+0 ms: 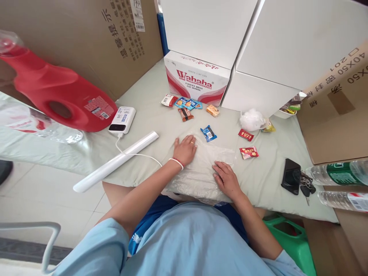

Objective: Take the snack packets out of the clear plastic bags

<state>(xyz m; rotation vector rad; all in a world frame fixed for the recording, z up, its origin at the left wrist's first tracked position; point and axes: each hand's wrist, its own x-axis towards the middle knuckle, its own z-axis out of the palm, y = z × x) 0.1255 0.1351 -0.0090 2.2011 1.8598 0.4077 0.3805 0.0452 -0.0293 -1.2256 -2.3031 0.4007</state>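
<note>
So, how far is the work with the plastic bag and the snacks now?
Done: the clear plastic bag lies spread on the cloth. In hand: the left hand and right hand press flat on it. Left: the blue snack packet and red packets lie outside the bag; nothing visible inside.

Pale tiled floor (34,191) — stacked cardboard boxes (94,38)

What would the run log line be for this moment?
left hand: flat on clear plastic bag | right hand: flat on bag | blue snack packet: beyond bag
</note>
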